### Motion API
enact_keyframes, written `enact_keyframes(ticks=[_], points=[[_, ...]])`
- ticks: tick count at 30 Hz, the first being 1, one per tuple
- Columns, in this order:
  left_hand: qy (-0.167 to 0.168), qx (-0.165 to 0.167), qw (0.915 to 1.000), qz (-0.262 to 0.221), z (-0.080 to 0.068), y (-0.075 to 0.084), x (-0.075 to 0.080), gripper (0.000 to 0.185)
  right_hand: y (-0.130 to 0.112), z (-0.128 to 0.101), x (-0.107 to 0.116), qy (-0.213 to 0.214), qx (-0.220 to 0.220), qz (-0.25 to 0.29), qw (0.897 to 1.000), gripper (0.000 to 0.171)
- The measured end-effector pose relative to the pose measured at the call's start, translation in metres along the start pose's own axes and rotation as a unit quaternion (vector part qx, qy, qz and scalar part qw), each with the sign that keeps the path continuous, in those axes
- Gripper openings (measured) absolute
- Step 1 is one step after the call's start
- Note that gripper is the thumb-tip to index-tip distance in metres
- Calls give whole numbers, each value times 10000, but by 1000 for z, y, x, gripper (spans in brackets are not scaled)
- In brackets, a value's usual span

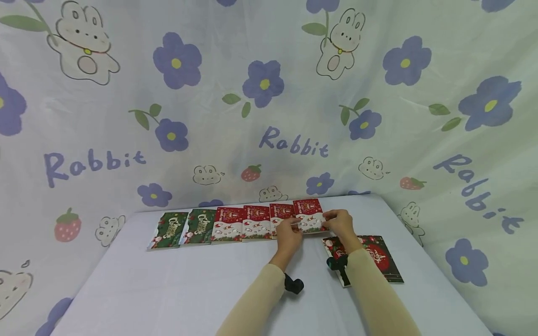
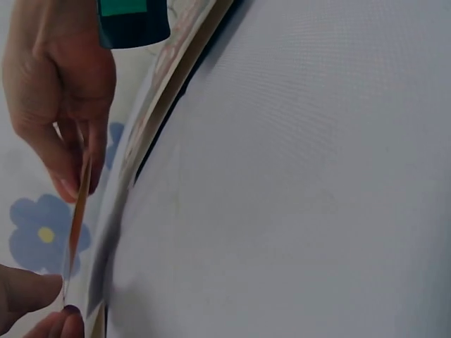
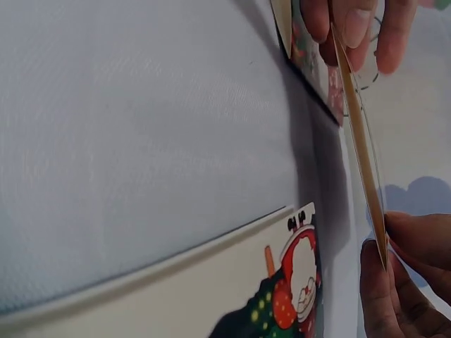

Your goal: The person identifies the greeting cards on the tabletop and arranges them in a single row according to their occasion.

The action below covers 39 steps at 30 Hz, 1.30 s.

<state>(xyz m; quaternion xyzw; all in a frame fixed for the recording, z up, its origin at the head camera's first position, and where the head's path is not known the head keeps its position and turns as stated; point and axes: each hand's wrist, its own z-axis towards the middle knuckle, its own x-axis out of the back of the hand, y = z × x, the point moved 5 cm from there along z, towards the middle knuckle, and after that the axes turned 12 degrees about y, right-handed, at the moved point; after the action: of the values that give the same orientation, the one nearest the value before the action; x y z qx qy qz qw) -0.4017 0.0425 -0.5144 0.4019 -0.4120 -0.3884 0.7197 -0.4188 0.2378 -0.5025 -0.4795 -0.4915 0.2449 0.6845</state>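
A red-and-white Christmas card (image 1: 310, 215) is held at the right end of a row of cards on the table, slightly raised. My left hand (image 1: 294, 225) pinches its left edge and my right hand (image 1: 332, 218) pinches its right edge. In the right wrist view the card (image 3: 361, 144) shows edge-on, between my left hand's fingers (image 3: 352, 28) at the top and my right hand's fingers (image 3: 402, 274) at the bottom. The left wrist view has the same card (image 2: 77, 211) edge-on, pinched by my right hand's fingers (image 2: 60, 120), with my left fingertips (image 2: 28, 292) at the bottom.
The row holds two green cards (image 1: 185, 228) on the left and three red cards (image 1: 252, 223) beside them. A stack of dark Santa cards (image 1: 380, 254) lies under my right forearm. The white table (image 1: 176, 289) backs onto a flower-and-rabbit cloth (image 1: 269, 93).
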Motion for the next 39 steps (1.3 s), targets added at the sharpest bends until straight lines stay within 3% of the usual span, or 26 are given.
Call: enact_keyframes(ticks=[11, 27, 39], points=[[0, -88, 9999, 100, 1, -5, -10, 36, 9, 5, -2, -35, -111, -172, 9998, 27], [-48, 73, 10000, 13, 1, -13, -19, 31, 13, 14, -6, 0, -67, -372, 9993, 25], [71, -653, 9973, 331, -1, -11, -17, 18, 13, 18, -7, 21, 217, -587, 9980, 23]])
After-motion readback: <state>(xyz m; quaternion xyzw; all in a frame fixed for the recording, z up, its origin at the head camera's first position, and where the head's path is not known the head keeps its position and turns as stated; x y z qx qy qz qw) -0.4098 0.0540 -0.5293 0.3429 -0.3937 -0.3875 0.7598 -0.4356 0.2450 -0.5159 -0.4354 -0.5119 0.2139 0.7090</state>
